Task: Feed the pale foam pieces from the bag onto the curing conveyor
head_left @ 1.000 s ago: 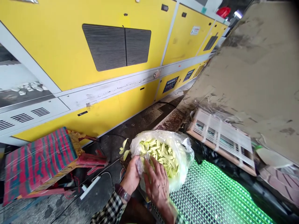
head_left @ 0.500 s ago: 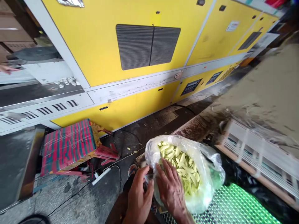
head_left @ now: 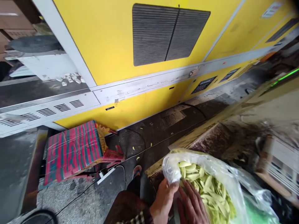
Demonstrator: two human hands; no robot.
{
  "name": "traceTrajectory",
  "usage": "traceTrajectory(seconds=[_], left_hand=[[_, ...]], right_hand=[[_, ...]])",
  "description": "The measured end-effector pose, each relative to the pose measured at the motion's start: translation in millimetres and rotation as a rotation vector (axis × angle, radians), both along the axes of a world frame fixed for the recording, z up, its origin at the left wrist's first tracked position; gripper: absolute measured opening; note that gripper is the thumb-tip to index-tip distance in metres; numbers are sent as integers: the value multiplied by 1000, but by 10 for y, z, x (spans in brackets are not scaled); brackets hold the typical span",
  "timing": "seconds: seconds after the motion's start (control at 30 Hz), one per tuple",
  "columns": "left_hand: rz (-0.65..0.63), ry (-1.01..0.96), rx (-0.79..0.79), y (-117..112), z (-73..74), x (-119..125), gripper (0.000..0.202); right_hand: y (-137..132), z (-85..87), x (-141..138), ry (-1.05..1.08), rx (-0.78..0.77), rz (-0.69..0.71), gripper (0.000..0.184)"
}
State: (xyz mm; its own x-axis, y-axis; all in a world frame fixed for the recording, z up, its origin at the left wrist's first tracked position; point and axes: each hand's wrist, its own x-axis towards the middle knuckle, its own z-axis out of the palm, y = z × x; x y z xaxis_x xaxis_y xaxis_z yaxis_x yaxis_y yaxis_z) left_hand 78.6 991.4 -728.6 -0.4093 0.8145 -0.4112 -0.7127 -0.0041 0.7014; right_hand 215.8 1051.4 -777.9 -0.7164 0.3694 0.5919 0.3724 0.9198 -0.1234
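Observation:
A clear plastic bag full of pale yellow-green slices sits at the lower right on a worn bench edge. My left hand pinches the bag's near rim, fingers closed on the plastic. Beside it, my right hand lies with fingers stretched out against the bag's mouth and the slices. Both hands are partly cut off by the bottom edge.
A long yellow machine with a black vent runs along the back. A stool with a red and teal striped cover stands on the dark floor at left. A white cable and scattered slices lie on the floor.
The view has swung left and down, so the bag and hands now sit lower right. My left hand has closed onto the bag's rim; the right hand stays at the slices.

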Motion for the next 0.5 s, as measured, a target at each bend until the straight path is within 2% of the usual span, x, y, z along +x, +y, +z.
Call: traceTrajectory(seconds=[0.17, 0.3, 0.4, 0.5], left_hand=[[-40, 165, 14, -332, -67, -189, 59], [-115, 149, 62, -407, -53, -218, 68], [-62, 238, -18, -566, -30, -281, 73], [5, 383, -145, -930, -90, -445, 74]], right_hand=[[-88, 105, -119, 27, -48, -70, 50], [-140, 274, -99, -18, -57, -77, 50], [-195, 370, 30, -10, -62, -109, 53], [-314, 409, 204, 82, -103, -181, 52]])
